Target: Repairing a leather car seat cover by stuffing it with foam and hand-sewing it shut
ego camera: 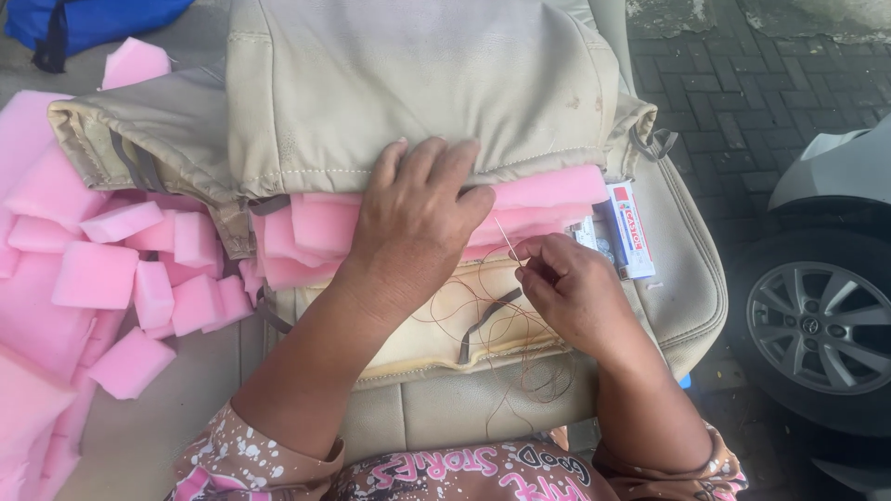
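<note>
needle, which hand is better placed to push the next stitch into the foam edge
Right, probably. The right hand pinches the needle, its tip near the pink foam, thread trailing below. The left hand lies flat on the beige cover, pressing it on the foam.

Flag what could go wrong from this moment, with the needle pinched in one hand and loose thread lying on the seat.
1. The needle in the right hand points toward the left hand pressing the beige cover onto pink foam; a slip might prick it.
2. The brown thread lies in loose loops and could tangle or knot when pulled.
3. The small boxes sit near the seat edge and could be knocked off.
</note>
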